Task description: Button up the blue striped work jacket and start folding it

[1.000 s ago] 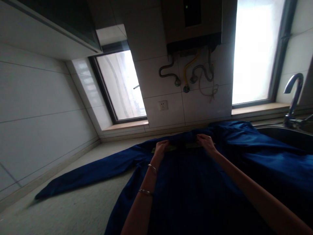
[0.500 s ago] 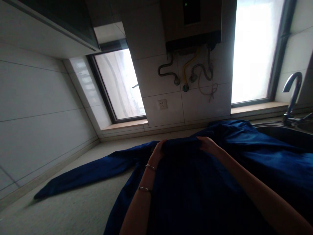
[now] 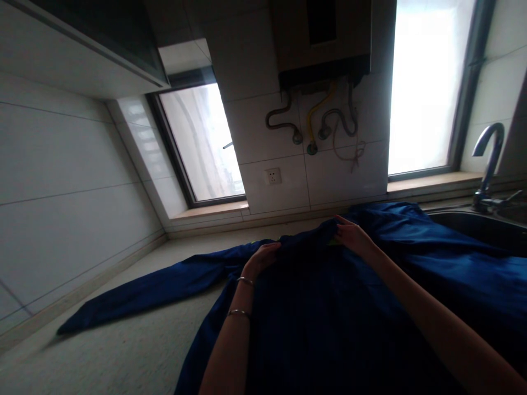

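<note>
A dark blue long-sleeved jacket lies spread over the counter, its left sleeve stretched out flat and its collar end toward the wall. At the left end of the collar, my left hand, with two bangles on the wrist, is closed on the fabric; its thumb is hidden. My right hand pinches the collar's right end, index finger pointing along the raised edge. A bit of yellow-green shows beside each hand. Heavy shadow hides detail in the jacket's middle.
The speckled counter runs along a tiled wall. A sink with a curved faucet is at right, the jacket's right side reaching its edge. Above are a water heater with hoses, a socket and two windows.
My right hand has risen slightly, lifting the collar's right end. My left hand has shifted a little left and down. The collar edge now slants, and more yellow-green shows.
</note>
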Demonstrator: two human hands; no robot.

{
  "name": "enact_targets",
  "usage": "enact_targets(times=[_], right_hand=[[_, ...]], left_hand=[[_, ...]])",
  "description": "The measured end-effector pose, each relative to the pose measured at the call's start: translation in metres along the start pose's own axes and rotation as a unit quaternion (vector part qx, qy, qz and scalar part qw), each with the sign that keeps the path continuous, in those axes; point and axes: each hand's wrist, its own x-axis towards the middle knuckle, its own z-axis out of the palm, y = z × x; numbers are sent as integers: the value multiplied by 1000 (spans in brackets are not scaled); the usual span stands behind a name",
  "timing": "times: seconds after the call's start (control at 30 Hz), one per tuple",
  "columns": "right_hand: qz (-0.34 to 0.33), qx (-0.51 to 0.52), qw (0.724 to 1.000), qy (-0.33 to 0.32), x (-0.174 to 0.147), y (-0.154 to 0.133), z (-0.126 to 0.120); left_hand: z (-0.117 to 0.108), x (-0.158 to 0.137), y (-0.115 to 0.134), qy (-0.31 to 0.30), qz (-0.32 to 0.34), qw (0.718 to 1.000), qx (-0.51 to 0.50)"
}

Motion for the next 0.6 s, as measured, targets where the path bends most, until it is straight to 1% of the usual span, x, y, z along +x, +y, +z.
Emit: enact_targets(times=[0.13, 0.2, 0.27, 0.33, 0.37, 0.4, 0.43, 0.47, 0.5, 0.53, 0.6], right_hand=[[11, 20, 1000, -5, 2, 2, -3], [6, 30, 999, 9, 4, 6, -4], [-8, 19, 998, 54, 6, 11, -5], [-38, -50, 988, 138, 8, 16, -7], [-71, -115, 973, 188, 8, 18, -7], [-119, -194, 946, 232, 7, 19, -6], [-178, -278, 908, 258, 4, 20, -3], [-239, -354, 867, 255, 1, 21, 1], [-293, -417, 830, 225, -4, 22, 8], [-335, -465, 802, 171, -8, 24, 16], [-374, -528, 761, 48, -18, 28, 34]], left_hand=[[-4, -9, -1, -30, -46, 995, 83], [-4, -13, 0, -52, -74, 990, 109], [-3, -14, 2, -78, -76, 990, 84], [0, -11, 4, -93, -43, 995, 14], [2, -9, 5, -88, -15, 996, -23], [4, -7, 6, -77, 14, 996, -50], [7, -4, 7, -63, 42, 995, -66], [10, -2, 8, -48, 68, 994, -75], [13, 1, 8, -32, 89, 992, -78], [16, 3, 8, -16, 104, 991, -78], [22, 6, 6, 15, 121, 990, -65]])
